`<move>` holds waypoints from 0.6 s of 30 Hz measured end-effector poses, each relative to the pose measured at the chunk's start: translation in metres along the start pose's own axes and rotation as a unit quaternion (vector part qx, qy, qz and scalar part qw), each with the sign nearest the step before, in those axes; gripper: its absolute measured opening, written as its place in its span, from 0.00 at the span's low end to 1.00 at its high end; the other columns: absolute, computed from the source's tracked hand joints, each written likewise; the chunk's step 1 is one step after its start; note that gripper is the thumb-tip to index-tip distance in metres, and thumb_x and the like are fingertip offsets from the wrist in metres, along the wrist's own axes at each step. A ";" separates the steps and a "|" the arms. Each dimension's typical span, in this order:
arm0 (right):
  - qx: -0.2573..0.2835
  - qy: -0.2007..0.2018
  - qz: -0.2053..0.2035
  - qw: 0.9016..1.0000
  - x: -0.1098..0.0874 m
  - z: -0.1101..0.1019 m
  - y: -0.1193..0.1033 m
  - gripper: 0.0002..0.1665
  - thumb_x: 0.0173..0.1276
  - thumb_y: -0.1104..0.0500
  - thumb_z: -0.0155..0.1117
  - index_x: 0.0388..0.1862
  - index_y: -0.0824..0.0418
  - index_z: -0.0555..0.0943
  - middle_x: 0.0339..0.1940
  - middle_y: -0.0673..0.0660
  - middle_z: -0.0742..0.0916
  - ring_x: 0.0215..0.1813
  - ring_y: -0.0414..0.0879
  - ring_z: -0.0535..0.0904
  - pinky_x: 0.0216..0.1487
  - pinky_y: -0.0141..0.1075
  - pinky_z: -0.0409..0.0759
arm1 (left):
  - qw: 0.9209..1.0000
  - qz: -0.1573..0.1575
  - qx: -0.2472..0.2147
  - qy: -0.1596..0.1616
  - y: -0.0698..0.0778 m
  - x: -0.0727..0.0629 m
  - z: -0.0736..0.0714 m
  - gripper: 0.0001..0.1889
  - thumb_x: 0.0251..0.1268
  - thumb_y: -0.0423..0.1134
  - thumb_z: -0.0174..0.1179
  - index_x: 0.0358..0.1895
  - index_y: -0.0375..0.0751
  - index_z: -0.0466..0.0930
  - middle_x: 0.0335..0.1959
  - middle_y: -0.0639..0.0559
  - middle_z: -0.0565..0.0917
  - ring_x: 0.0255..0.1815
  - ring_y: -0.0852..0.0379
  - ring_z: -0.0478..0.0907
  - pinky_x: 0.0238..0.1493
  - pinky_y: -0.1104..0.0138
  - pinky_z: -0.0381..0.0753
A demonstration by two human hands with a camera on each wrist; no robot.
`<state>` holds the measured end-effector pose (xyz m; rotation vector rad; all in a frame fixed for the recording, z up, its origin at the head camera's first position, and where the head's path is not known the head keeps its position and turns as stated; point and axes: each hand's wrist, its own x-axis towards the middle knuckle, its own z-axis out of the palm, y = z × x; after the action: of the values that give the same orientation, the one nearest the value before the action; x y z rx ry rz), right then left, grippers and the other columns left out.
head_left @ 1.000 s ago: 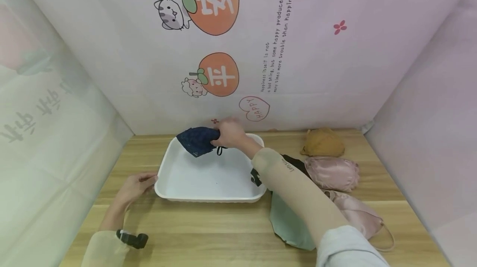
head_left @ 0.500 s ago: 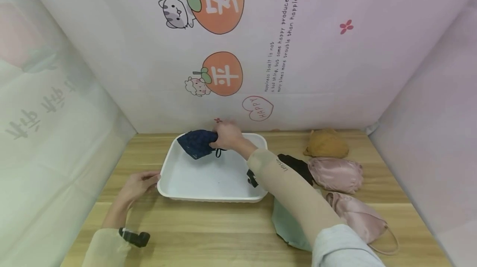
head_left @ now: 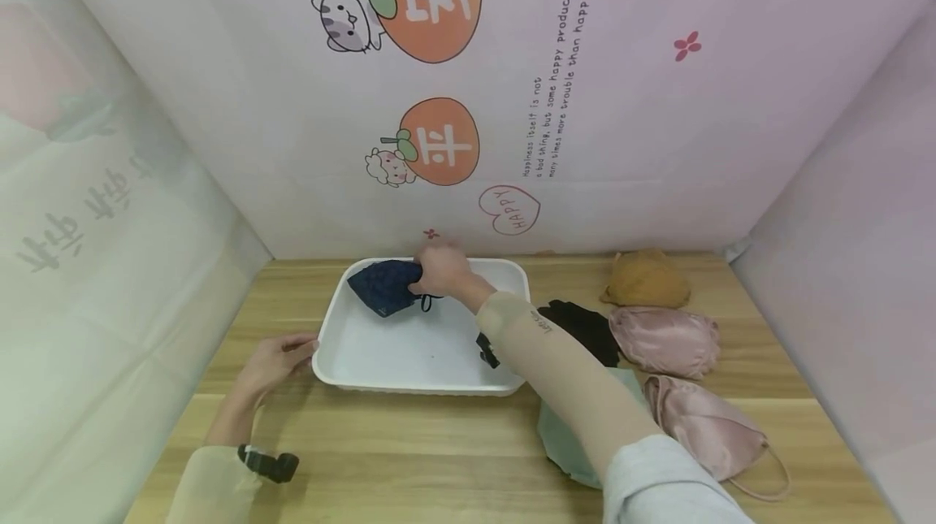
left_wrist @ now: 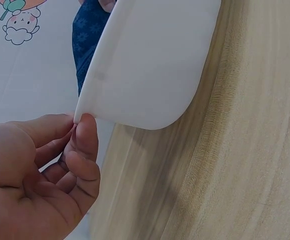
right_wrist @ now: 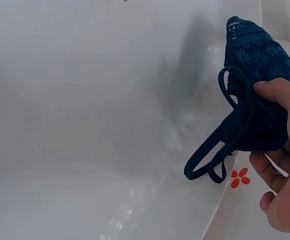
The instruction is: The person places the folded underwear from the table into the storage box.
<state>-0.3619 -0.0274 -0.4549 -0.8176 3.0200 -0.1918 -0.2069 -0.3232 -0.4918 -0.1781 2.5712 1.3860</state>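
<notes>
A folded navy lace bra point(head_left: 383, 287) is over the far left part of the white plastic tray point(head_left: 409, 349). My right hand point(head_left: 444, 270) grips it at its right end. In the right wrist view the thumb presses on the lace of the bra point(right_wrist: 260, 60), the fingers are behind it, and its thin straps point(right_wrist: 205, 155) dangle over the tray. At the tray's left side my left hand point(head_left: 274, 365) pinches the rim; the left wrist view shows thumb and fingertip of this hand point(left_wrist: 50, 170) right at the rim's corner.
On the wooden table point(head_left: 409, 459), right of the tray, lie a mustard cloth item point(head_left: 647, 279), a folded pink satin one point(head_left: 665, 341), another pink satin piece with a strap point(head_left: 705, 430), a black one point(head_left: 581, 329) and a pale green one point(head_left: 574, 443). A printed cloth wall point(head_left: 607, 101) stands behind.
My right hand has lowered the navy bra slightly into the far left part of the tray. The left hand keeps its pinch on the rim. The head view has shifted a little.
</notes>
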 end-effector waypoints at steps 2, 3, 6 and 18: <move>-0.005 -0.004 0.003 1.000 0.002 0.003 -0.002 0.24 0.59 0.36 0.72 0.44 0.51 0.86 0.37 0.44 0.88 0.42 0.43 0.78 0.57 0.41 0.76 | 1.000 0.000 -0.004 0.001 0.000 0.000 0.000 0.25 0.76 0.47 0.56 0.65 0.33 0.75 0.51 0.42 0.85 0.42 0.57 0.81 0.45 0.62 0.85; -0.005 -0.007 0.004 1.000 0.002 0.004 -0.004 0.23 0.59 0.36 0.72 0.42 0.51 0.86 0.35 0.44 0.87 0.41 0.43 0.78 0.56 0.41 0.76 | 1.000 0.000 -0.003 0.002 -0.001 0.000 0.000 0.24 0.76 0.47 0.56 0.65 0.33 0.75 0.52 0.41 0.85 0.42 0.58 0.81 0.45 0.62 0.85; -0.009 -0.013 0.009 1.000 0.003 0.005 -0.008 0.22 0.59 0.36 0.72 0.39 0.51 0.85 0.33 0.44 0.87 0.39 0.42 0.78 0.57 0.42 0.75 | 1.000 0.004 -0.002 0.004 -0.001 0.001 0.000 0.24 0.76 0.47 0.56 0.65 0.33 0.76 0.51 0.41 0.85 0.41 0.59 0.80 0.44 0.62 0.85; -0.031 -0.016 0.030 0.999 0.007 0.014 -0.015 0.24 0.58 0.33 0.71 0.43 0.49 0.86 0.43 0.45 0.88 0.51 0.44 0.80 0.65 0.46 0.74 | 1.000 0.013 -0.009 0.003 -0.002 0.002 0.001 0.23 0.76 0.44 0.56 0.63 0.30 0.76 0.50 0.40 0.86 0.39 0.60 0.80 0.42 0.64 0.85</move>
<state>-0.3593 -0.0455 -0.4670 -0.7250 3.0298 -0.0827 -0.2085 -0.3235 -0.4944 -0.1532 2.5748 1.4210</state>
